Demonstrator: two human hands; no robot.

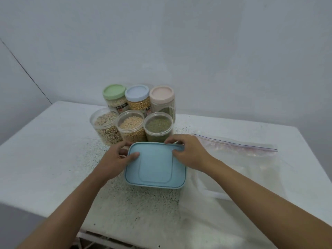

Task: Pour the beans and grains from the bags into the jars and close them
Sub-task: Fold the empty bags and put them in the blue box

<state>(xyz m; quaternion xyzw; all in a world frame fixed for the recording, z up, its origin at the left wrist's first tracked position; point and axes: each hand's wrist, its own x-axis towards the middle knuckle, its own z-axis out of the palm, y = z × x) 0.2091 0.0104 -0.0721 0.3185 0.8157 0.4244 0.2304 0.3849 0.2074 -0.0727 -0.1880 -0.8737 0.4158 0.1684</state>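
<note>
A square container with a light blue lid (155, 165) sits on the table in front of me. My left hand (116, 159) grips its left edge, thumb on the lid. My right hand (186, 151) grips the far right corner, fingers curled over the rim. Behind it stand three open round jars: pale grains (106, 125), yellow split peas (131, 126) and green beans (158, 127). Further back are three closed jars with a green lid (114, 90), a blue lid (136, 92) and a pink lid (161, 93).
Empty clear zip bags (237, 155) lie flat on the right side of the white table (45, 150). A plain wall rises close behind the jars. The table's front edge runs near the bottom of the view.
</note>
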